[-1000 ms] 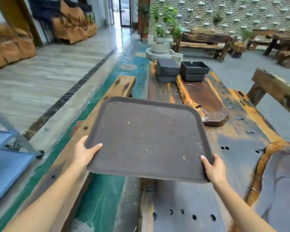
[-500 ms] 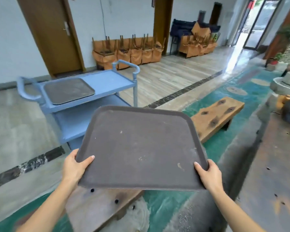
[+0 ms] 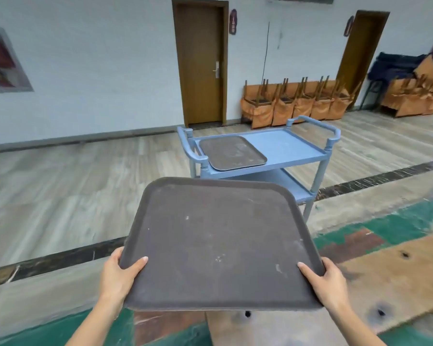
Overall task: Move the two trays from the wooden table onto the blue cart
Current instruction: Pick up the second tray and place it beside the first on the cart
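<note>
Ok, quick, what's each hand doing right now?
Left hand: closed on the tray, near-left corner.
Right hand: closed on the same tray, near-right corner.

Both forearms reach forward, left hand (image 3: 119, 278) and right hand (image 3: 329, 283) clamped, thumbs on top.

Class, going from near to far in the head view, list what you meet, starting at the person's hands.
Left hand and right hand → held brown tray → blue cart with second tray → stacked orange chairs → brown door.
</note>
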